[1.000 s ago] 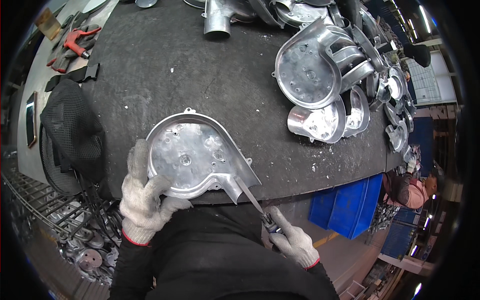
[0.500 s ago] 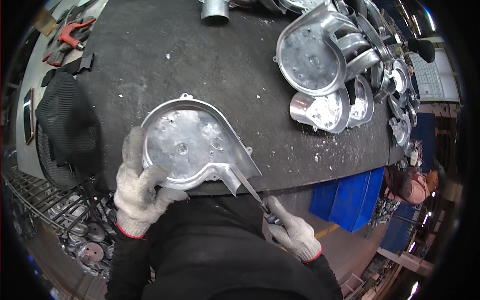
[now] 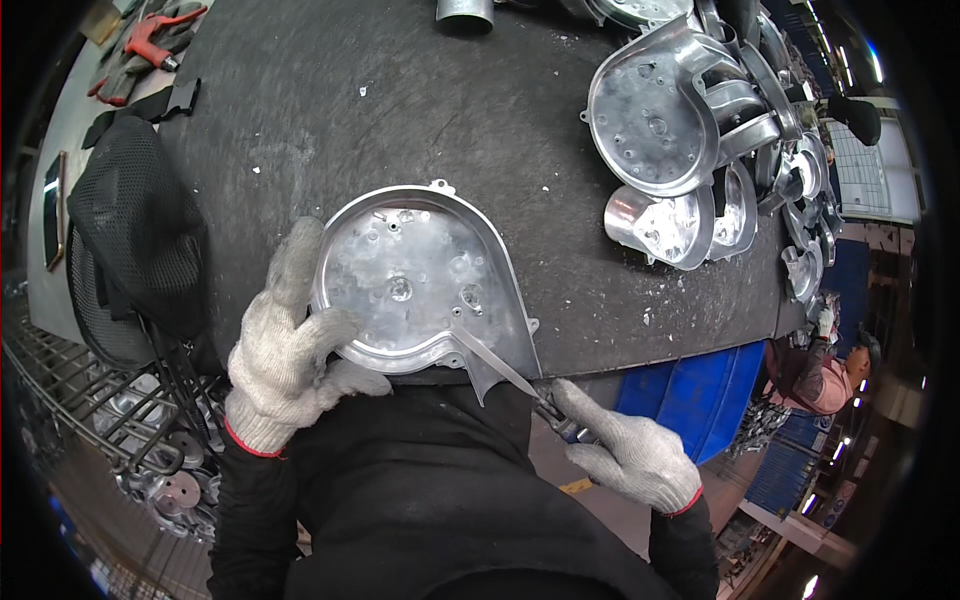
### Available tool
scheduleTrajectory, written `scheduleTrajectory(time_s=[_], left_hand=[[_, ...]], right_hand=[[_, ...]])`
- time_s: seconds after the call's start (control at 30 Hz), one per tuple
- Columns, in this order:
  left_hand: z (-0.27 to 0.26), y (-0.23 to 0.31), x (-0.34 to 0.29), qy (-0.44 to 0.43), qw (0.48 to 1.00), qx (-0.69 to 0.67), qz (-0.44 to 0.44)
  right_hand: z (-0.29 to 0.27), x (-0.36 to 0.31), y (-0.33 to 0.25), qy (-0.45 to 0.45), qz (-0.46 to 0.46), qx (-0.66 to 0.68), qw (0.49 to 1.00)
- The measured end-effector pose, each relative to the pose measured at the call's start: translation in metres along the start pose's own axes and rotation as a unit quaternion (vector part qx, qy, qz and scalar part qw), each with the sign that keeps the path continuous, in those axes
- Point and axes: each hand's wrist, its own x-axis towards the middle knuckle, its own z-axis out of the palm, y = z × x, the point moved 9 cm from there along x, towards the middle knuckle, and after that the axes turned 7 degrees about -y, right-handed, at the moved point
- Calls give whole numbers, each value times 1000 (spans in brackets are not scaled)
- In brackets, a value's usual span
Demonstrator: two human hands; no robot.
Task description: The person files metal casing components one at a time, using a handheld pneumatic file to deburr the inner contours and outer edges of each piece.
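A shiny cast-metal housing (image 3: 420, 265), shaped like a snail shell with a raised rim and small lugs, lies at the near edge of the dark table, open side up. My gloved left hand (image 3: 285, 360) grips its left rim, fingers outside and thumb over the edge. My gloved right hand (image 3: 635, 455) is closed around the dark handle of a narrow flat-bladed hand tool (image 3: 500, 368). Its blade reaches over the housing's outlet, with the tip beside the inner curved wall. Whether it is a file or a knife I cannot tell.
More metal housings (image 3: 650, 120) are heaped at the far right of the dark tabletop (image 3: 400, 130), which carries metal crumbs. A black mesh cap (image 3: 135, 230) lies at left, a red-handled air gun (image 3: 150, 45) beyond it. A blue bin (image 3: 690, 400) and a person (image 3: 825, 375) are at right.
The housing has turned slightly, and its outlet points more toward me. The tool's tip has moved from the outlet's outer end inward along the curved wall.
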Motion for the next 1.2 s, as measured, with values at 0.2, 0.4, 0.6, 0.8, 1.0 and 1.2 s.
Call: scheduleTrajectory(time_s=[0.2,0.4,0.6,0.8,1.0,1.2], left_hand=[[6,-5,1,-12,998,-52,-37],[4,-3,2,-20,998,-46,-36],[-1,-2,4,-15,999,-45,-13],[-2,-1,0,-22,999,-11,-25],[0,3,-1,3,1000,-30,4],[-2,4,2,-2,1000,-23,6]], right_hand=[[-11,-1,-5,-8,15,-12,1000],[-7,0,-2,1,15,-45,999],[-5,1,-7,7,33,-80,996],[2,-2,-11,-7,39,18,999],[17,-10,-9,0,106,221,970],[12,-4,-32,31,115,259,959]])
